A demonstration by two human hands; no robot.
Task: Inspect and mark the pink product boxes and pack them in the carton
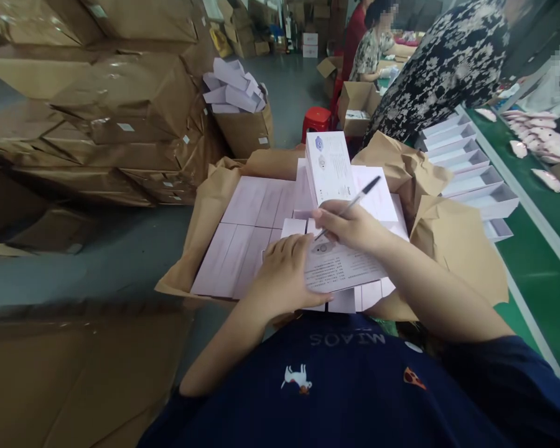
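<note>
In my right hand (357,227) is a pen (368,188), pinched between the fingers, its tip down by a printed white box (345,267). My left hand (280,274) grips that box at its left side, fingers over the top and thumb along the near edge. Beneath it, rows of similar white boxes (236,249) fill a brown cardboard carton (180,274) whose flaps stand open. Another printed box (329,162) lies on top of the rows, just beyond my right hand.
Brown-wrapped cartons (121,93) are stacked at left. Behind my carton stand a carton of white card pieces (245,134) and a red stool (316,119). On the right, open white trays (476,186) sit beside a green conveyor (527,274). A person in floral clothing (438,62) leans nearby.
</note>
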